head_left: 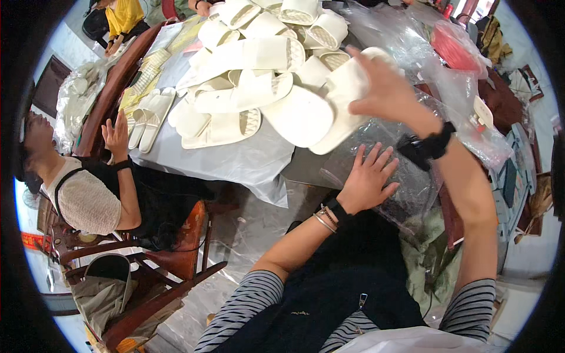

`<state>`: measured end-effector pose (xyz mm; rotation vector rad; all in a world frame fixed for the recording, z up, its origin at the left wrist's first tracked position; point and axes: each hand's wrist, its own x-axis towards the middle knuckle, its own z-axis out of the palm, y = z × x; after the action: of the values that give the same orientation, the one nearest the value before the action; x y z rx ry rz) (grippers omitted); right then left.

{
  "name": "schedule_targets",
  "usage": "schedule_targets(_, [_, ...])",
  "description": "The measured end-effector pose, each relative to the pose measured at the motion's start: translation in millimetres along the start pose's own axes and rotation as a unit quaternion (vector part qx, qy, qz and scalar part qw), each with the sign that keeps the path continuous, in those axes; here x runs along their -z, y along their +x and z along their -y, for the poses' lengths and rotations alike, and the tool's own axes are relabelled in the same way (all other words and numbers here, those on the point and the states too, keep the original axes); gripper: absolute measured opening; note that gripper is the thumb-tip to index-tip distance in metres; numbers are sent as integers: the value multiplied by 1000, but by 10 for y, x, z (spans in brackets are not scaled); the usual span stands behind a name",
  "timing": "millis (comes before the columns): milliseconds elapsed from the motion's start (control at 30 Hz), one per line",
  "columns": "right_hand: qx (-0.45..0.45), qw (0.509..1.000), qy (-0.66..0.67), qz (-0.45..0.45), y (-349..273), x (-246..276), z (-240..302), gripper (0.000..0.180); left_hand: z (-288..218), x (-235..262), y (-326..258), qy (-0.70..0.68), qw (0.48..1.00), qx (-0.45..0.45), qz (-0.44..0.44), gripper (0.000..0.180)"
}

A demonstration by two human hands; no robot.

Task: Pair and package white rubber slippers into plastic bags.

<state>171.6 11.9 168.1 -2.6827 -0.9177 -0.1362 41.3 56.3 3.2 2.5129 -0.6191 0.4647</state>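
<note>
A large heap of cream slide slippers (244, 91) covers the tabletop ahead of me. My right hand (388, 88) is raised at the heap's right side, somewhat blurred, its thumb and fingers apart. Just beyond its fingers lies a cream slipper (341, 117), partly behind the hand; I see no grip on it. Closer to my body, my left hand (371, 179) has its fingers spread over a clear plastic bag (412, 197) at the table's near edge. It holds nothing.
At left, a seated co-worker (88, 200) has a hand raised near a pair of cream slippers (150, 120). Clear plastic bags and a pink bundle (453, 47) crowd the right side. An orange-topped wooden chair (182, 247) stands at lower left.
</note>
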Motion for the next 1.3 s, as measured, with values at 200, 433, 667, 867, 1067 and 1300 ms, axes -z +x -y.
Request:
schedule_targets(200, [49, 997, 53, 24, -408, 930, -817, 97, -28, 55, 42, -49, 999, -1, -17, 56])
schedule_targets(433, [44, 960, 173, 215, -1178, 1098, -1359, 104, -39, 95, 145, -108, 993, -36, -37, 50])
schedule_targets(667, [-163, 925, 298, 172, -1484, 870, -1530, 110, 103, 144, 66, -415, 871, 194, -177, 55])
schedule_targets(867, [-55, 997, -2, 57, -1694, -231, -2027, 95, 0, 424, 394, -112, 972, 110, -174, 72])
schedule_targets(1067, [-39, 997, 10, 60, -1646, -267, -2087, 96, 363, 586, 723, 136, 985, -104, 23, 46])
schedule_targets(1300, [-45, 994, 62, 78, -1609, -276, -2144, 104, 483, 631, 973, -33, 988, -122, 89, 32])
